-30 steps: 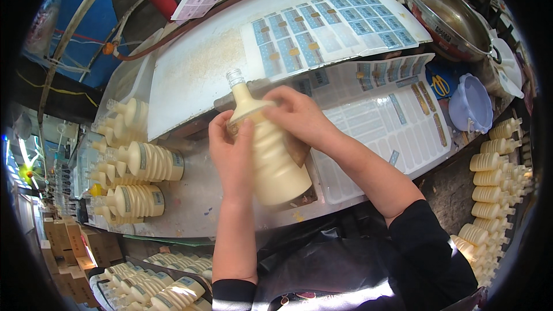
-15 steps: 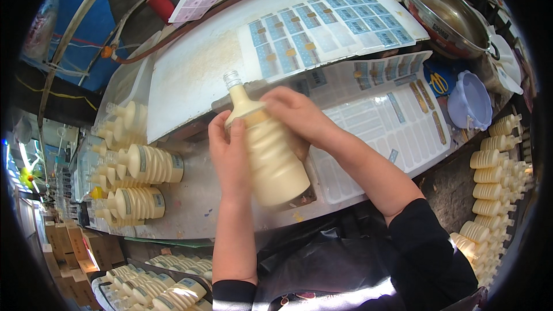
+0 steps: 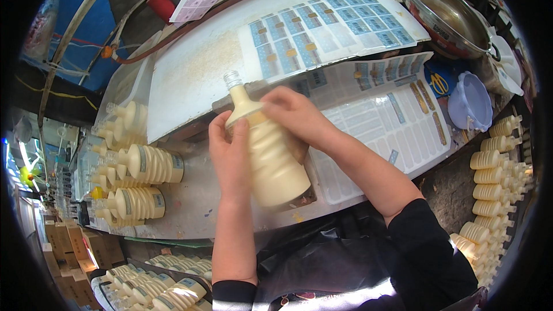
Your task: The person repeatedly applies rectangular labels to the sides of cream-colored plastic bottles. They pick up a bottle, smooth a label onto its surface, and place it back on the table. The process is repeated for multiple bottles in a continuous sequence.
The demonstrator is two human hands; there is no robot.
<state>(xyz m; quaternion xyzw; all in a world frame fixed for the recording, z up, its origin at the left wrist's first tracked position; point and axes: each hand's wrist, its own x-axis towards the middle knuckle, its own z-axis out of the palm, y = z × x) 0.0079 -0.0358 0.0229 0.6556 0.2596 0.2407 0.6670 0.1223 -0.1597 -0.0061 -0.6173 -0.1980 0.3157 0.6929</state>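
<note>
A cream-coloured bottle (image 3: 279, 170) with spiral ribs and a clear threaded neck leans over the near edge of the workbench, its neck pointing away from me. My left hand (image 3: 229, 147) grips its left side near the shoulder, thumb lying on the front. From the right, my right hand (image 3: 296, 114) closes on the shoulder, fingertips pressed against it. Between the two hands a tan-gold band (image 3: 257, 116) shows on the shoulder, partly covered by my thumb and fingers. The underside of the bottle is hidden.
A white board (image 3: 196, 75) bears blue label sheets (image 3: 311, 23). Right of the bottle lies a label backing sheet (image 3: 374, 132) with a few gold strips. Beyond are a lilac bucket (image 3: 469, 103), yellow-handled scissors (image 3: 439, 83) and a large metal pan (image 3: 443, 14). Similar bottles (image 3: 152, 164) lie at left.
My left thumb has shifted slightly up and right over the tan-gold band, covering more of it. The bottle and my right hand have hardly moved.
</note>
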